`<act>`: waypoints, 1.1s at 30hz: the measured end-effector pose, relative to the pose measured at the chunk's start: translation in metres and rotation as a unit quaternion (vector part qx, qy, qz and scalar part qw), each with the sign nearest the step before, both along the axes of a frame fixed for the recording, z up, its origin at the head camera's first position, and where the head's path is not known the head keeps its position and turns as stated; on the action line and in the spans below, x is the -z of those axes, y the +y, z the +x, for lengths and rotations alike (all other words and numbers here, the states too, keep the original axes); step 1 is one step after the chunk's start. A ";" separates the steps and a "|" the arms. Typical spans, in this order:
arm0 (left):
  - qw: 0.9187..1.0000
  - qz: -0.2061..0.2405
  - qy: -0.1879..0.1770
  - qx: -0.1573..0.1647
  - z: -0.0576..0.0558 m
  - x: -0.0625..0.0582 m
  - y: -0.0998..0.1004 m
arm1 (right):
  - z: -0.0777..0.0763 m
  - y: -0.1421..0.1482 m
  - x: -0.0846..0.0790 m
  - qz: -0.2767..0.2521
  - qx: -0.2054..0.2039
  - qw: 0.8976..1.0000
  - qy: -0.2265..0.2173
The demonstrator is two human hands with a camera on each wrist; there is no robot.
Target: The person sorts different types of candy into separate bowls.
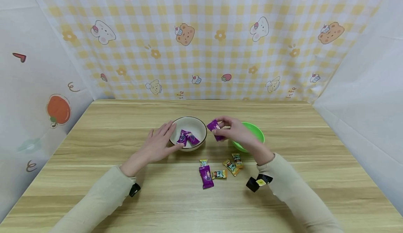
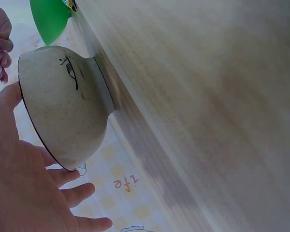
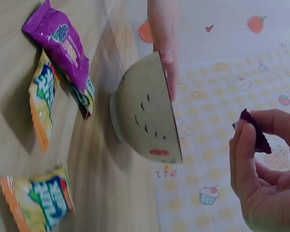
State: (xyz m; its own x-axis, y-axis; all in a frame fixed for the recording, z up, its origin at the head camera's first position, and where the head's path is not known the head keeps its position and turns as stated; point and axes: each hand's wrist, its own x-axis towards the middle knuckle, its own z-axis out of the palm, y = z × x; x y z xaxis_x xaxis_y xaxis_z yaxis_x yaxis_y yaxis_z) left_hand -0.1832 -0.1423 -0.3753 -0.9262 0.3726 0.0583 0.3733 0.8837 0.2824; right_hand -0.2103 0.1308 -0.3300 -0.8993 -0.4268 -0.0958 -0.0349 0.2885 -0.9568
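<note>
My right hand point(image 1: 232, 129) pinches a purple-wrapped candy point(image 1: 213, 125) between thumb and fingers, just right of the cream bowl point(image 1: 204, 128). In the right wrist view that candy point(image 3: 255, 133) is held up beyond the bowl's rim. Fairly straight, spread fingers of my left hand point(image 1: 157, 143) rest at the bowl's left rim, thumb along its near edge. Inside the dark-rimmed bowl lie purple candies point(image 1: 192, 138). The left wrist view shows the bowl's outer side point(image 2: 63, 106), with my left hand point(image 2: 29, 179) against the rim.
Behind my right wrist stands a green bowl point(image 1: 256, 131), partly hidden. In front of the bowls lie another purple candy point(image 1: 206, 177) and several yellow-wrapped candies point(image 1: 231, 167), one partly beneath the purple one. A checked cloth point(image 1: 220, 58) hangs at the table's back edge.
</note>
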 end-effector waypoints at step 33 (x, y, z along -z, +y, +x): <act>1.000 0.002 0.002 0.006 0.000 0.000 -0.001 | -0.005 -0.040 0.023 -0.105 0.001 0.994 -0.042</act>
